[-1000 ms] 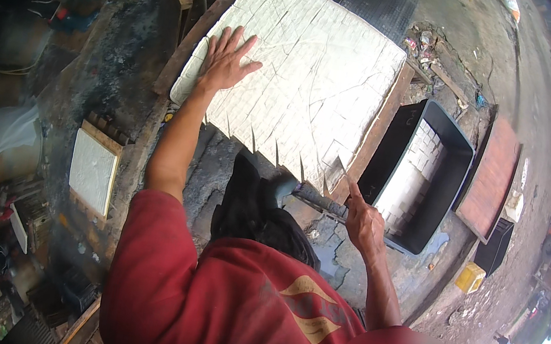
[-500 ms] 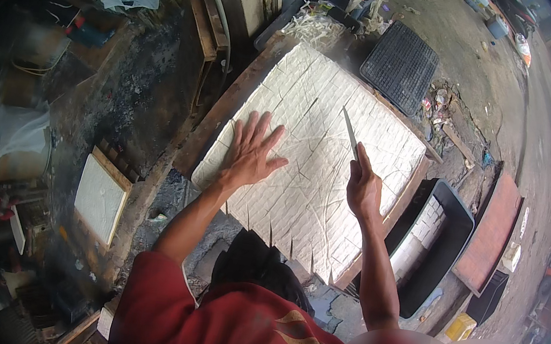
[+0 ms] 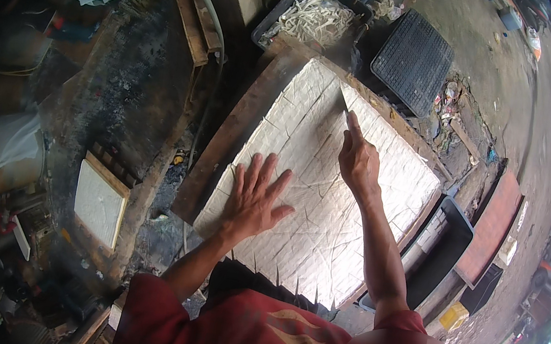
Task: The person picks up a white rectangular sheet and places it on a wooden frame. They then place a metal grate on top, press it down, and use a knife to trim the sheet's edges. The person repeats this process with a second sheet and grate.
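A large white slab [image 3: 308, 240], looking like tofu with a quilted, cloth-pressed surface, lies on a dark wooden board [image 3: 229, 139] in front of me. Cut lines run across it, and slits open along its near edge. My left hand [image 3: 258, 201] rests flat on its left part, fingers spread. In my right hand [image 3: 361, 163] a knife [image 3: 344, 103] is gripped by its handle, with the thin blade pointing away toward the slab's far edge. The blade's tip is at or just over the surface; I cannot tell how deep it sits.
Beyond the board stands a black bin [image 3: 261, 31] of white strips, beside a black gridded crate [image 3: 414, 63]. At right are a dark tub [image 3: 449, 247] with white blocks inside and a reddish board [image 3: 490, 230]. Another white slab in a wooden frame [image 3: 121, 221] sits at left.
My right hand has moved the knife away from me, toward the slab's far edge. My left hand stays flat on the slab. The whole view has shifted, showing more of the bin of strips.
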A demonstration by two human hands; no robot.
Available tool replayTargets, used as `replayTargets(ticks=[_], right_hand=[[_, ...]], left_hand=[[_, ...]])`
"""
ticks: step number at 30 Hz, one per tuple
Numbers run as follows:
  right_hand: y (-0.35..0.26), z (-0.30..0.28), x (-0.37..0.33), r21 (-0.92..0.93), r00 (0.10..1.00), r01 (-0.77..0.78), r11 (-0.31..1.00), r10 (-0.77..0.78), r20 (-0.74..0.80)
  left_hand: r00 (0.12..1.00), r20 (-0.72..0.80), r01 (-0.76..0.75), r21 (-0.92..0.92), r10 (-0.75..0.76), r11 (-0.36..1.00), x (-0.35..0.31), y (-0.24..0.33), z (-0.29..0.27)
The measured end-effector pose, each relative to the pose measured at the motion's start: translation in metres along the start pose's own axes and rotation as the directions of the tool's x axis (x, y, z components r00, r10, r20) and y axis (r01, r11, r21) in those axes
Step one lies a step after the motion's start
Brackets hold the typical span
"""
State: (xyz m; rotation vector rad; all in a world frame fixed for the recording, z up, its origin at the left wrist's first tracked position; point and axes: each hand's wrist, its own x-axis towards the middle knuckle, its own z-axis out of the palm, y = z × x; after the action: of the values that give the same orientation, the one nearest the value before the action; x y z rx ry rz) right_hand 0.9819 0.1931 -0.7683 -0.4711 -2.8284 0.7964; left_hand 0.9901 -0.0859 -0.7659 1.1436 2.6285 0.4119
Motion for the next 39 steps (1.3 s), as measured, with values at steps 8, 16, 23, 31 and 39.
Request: replayTargets(ticks=[8,16,23,31,39], right_hand=[[0.004,-0.065,-0.128,-0.089,0.979,-0.114,0.989,0.127,0.159],[0.021,-0.099,-0.217,-0.121,0.933,-0.256,0.959,0.278,0.230],[0.040,-0.112,-0.305,-0.132,0.951,-0.222,0.966,0.244,0.190],[0.048,-0.143,-0.385,-0.145,0.938,-0.228,0.963,0.257,0.232],[0.042,-0.208,-0.433,-0.219,0.845,-0.325,0.920,0.387,0.368]], left_hand=[[0.999,-0.042,0.000,-0.018,-0.001,1.000,-0.001,0.002,0.007],[0.996,-0.091,0.024,0.110,-0.014,0.994,-0.007,0.014,0.020],[0.984,-0.177,0.016,0.188,0.018,0.982,-0.012,0.018,0.027],[0.982,-0.187,0.010,0.196,0.027,0.981,-0.019,0.017,0.034],[0.986,-0.168,0.034,0.207,0.001,0.978,-0.020,0.017,0.028]])
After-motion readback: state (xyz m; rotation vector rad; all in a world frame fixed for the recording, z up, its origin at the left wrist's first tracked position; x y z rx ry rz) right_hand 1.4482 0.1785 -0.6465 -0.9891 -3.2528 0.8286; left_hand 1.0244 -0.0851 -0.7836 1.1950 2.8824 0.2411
